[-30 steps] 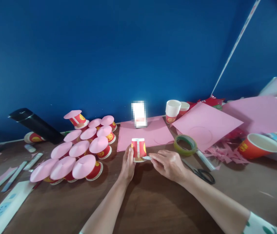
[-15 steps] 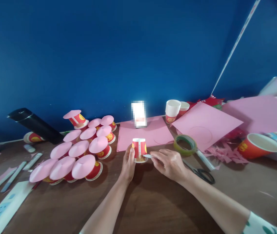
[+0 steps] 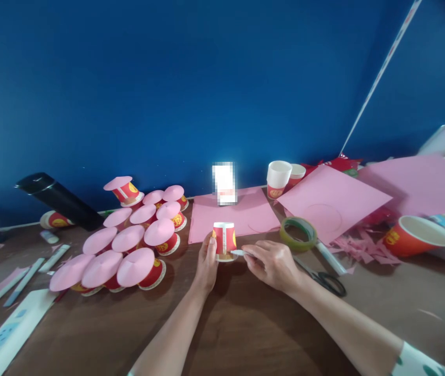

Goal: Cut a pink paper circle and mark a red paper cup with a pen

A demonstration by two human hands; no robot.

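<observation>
An upside-down red paper cup [image 3: 224, 240] stands on the brown table [image 3: 246, 324], in front of a pink paper sheet [image 3: 232, 214]. My left hand [image 3: 206, 263] is wrapped round the cup's left side and holds it. My right hand [image 3: 271, 263] is closed in a pinch on a thin white strip [image 3: 237, 253], which looks like tape, and its end touches the cup's lower rim on the right. A white band runs down the cup's front.
Several inverted red cups with pink cone tops [image 3: 128, 245] crowd the left. A tape roll [image 3: 298, 233], scissors [image 3: 324, 282] and a white tube [image 3: 330, 257] lie right of my hands. Stacked cups [image 3: 279, 177], pink sheets [image 3: 332, 201], scraps and a tipped red cup [image 3: 416, 235] sit further right.
Nearly nothing has moved. Both hands stay on the cup and the strip; the view has shifted slightly.
</observation>
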